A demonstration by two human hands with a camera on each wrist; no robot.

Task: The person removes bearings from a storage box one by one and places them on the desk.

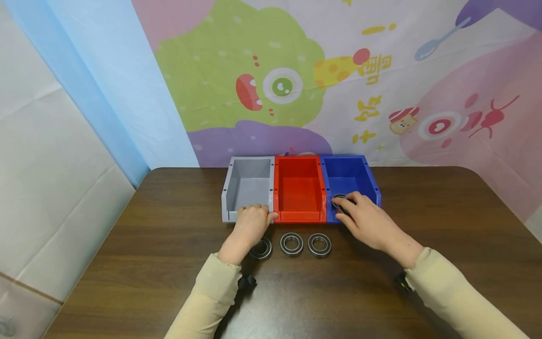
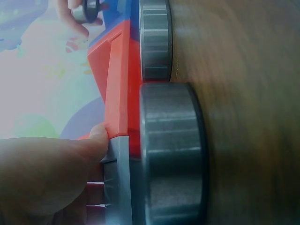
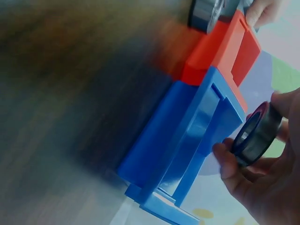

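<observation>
The right hand [image 1: 368,221] pinches a ring-shaped ball bearing [image 3: 265,138] between thumb and fingers, over the front of the blue bin [image 1: 345,167]. In the right wrist view the bearing is tilted on edge, above the bin's front lip. My left hand [image 1: 251,225] grips the front lip of the grey bin [image 1: 251,188], its thumb [image 2: 99,136] lying by the seam with the red bin [image 1: 298,188]. Three more bearings lie flat in front of the bins: a left bearing [image 1: 268,252] partly hidden by the left wrist, a middle bearing [image 1: 282,246] and a right bearing [image 1: 311,246].
Side by side, the three bins stand at the back of the brown wooden table [image 1: 148,263]. Behind them hangs a cartoon-printed cloth [image 1: 237,56]. A white wall [image 1: 51,155] flanks the table on the left.
</observation>
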